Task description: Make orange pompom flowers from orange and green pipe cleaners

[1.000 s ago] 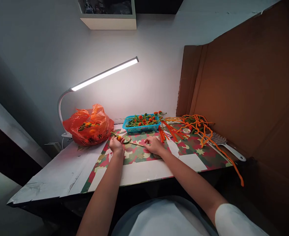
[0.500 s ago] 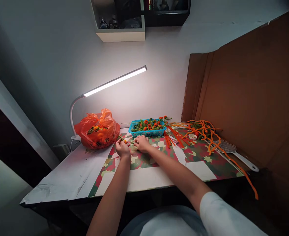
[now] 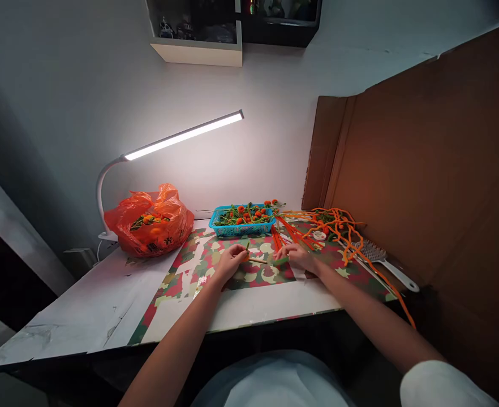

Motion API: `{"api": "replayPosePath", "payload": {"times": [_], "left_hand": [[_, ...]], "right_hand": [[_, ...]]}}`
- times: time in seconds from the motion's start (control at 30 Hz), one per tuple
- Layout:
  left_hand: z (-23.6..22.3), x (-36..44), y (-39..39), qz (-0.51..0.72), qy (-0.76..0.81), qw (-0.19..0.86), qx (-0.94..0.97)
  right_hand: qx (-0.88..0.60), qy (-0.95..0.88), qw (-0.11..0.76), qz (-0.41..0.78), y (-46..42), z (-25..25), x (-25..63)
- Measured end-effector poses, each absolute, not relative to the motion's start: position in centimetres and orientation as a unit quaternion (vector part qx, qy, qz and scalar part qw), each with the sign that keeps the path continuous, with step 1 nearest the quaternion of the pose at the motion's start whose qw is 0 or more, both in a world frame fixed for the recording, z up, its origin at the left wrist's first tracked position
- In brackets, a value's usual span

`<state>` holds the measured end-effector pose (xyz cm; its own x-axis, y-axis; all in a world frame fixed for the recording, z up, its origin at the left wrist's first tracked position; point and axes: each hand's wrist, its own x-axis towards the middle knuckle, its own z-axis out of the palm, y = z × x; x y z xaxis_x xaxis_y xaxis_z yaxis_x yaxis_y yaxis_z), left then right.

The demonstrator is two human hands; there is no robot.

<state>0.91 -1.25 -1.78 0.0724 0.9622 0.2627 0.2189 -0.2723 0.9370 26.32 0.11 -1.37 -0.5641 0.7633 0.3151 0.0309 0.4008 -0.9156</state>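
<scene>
My left hand (image 3: 231,261) rests on the patterned mat (image 3: 198,265), fingers pinched on the orange-tipped end of a thin stick (image 3: 258,260). My right hand (image 3: 297,257) is closed around the other end, where something green, perhaps a tape roll (image 3: 282,260), shows by its fingers. The stick spans the gap between both hands, low over the mat. Just behind them stands a blue basket (image 3: 241,228) holding several small orange flowers on green stems.
An orange plastic bag (image 3: 150,221) sits at the back left under a white desk lamp (image 3: 181,135). Orange pipe cleaners (image 3: 338,223) lie tangled at the right, with a white brush (image 3: 381,257) beside them. A brown cardboard sheet (image 3: 423,158) walls the right side.
Both hands have shifted right along the mat and moved apart, the right hand drawing away from the left with the stick stretched between them. The camera view has also swung.
</scene>
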Motion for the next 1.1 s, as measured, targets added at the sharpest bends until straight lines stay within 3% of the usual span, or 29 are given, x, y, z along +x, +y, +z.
{"api": "replayPosePath", "payload": {"times": [0.1,0.2,0.33,0.5,0.87,1.1], "left_hand": [[-1.8,0.7,-1.1,0.486,0.498,0.361,0.621],[-1.7,0.7,-1.3,0.464,0.514,0.350,0.631],[-1.9,0.7,-1.3,0.431,0.516,0.341,0.657],[-2.5,0.5,-1.0,0.389,0.482,0.305,0.723],[-3.1,0.2,-0.2,0.448,0.532,0.263,0.669],[-3.1,0.3,0.3,0.516,0.499,0.300,0.628]], "right_hand": [[-0.265,-0.862,0.298,0.313,-0.6,-1.6,27.7],[-0.255,-0.907,0.271,0.198,-0.9,-0.9,28.8],[-0.276,-0.905,0.254,0.202,-1.0,-0.2,29.4],[-0.376,-0.861,0.294,0.177,-0.4,-0.5,28.8],[-0.420,-0.827,0.173,0.331,2.1,-0.3,23.3],[-0.363,-0.776,0.190,0.480,2.7,0.0,21.0]]}}
